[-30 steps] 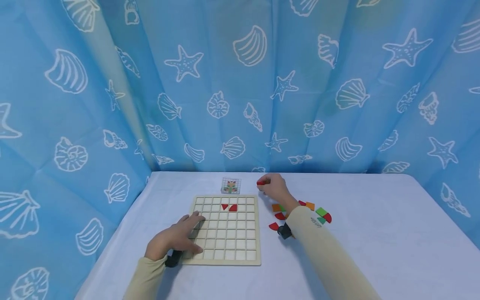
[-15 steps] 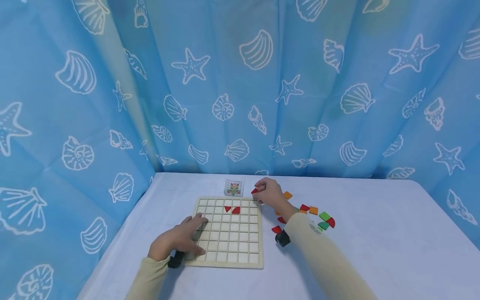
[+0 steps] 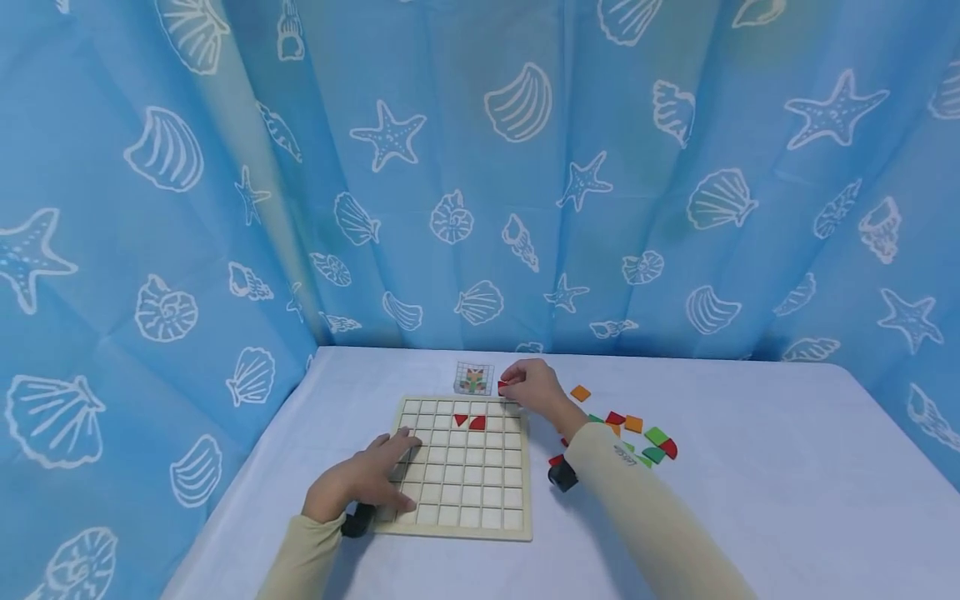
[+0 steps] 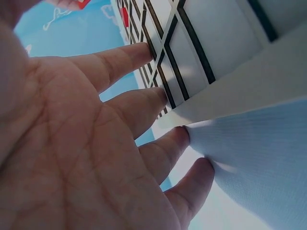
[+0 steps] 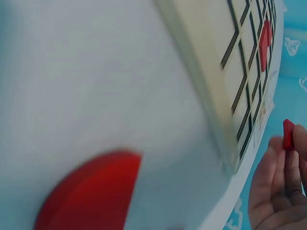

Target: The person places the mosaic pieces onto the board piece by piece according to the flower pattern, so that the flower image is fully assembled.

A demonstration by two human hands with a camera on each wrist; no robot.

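Note:
My left hand (image 3: 360,479) rests on the left edge of the pale grid board (image 3: 471,477), its fingers spread. In the left wrist view the fingertips of that hand (image 4: 96,129) touch the board's rim and grid. My right hand (image 3: 536,387) pinches a small red piece (image 3: 502,387) over the board's far right corner. The right wrist view shows the red piece (image 5: 288,134) between thumb and fingers. Two red pieces lie in the grid's second row from the far side, a triangle (image 3: 461,419) and, beside it, a curved-edged one (image 3: 477,423).
Behind the board lies a small card (image 3: 474,378) with a coloured pattern on a grid. Right of the board several loose red, orange and green pieces are scattered, including an orange square (image 3: 581,392) and a green one (image 3: 656,436). A blue shell-print curtain (image 3: 480,183) hangs behind the table.
My right hand has moved left and slightly nearer, to the board's far right corner, still pinching the red piece. The head view has shifted a little. My left hand stays on the board.

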